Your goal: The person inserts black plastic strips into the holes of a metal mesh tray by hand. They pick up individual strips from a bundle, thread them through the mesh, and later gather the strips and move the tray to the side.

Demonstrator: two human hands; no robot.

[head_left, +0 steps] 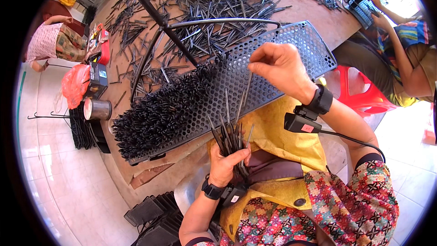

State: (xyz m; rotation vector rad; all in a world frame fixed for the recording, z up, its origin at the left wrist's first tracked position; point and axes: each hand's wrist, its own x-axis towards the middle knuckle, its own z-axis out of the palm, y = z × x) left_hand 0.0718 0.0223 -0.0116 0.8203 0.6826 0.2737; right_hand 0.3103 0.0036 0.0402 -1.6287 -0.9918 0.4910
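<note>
A dark perforated metal brush head lies slantwise across the table. Thick black bristle tufts fill its left part, while the holes at the right stand bare. A black pole with curved braces rises from it. Below the head's near edge, my left hand is wrapped round a bundle of thin dark strips, their ends fanned upward. My right hand is over the bare holes, thumb and fingertips pinched together. A thin dark strip hangs down from that pinch.
Loose dark strips are heaped across the table. A metal can, a dark box and an orange plastic bag stand at the left. Another person works at the right near a red stool. Black brush heads are stacked below.
</note>
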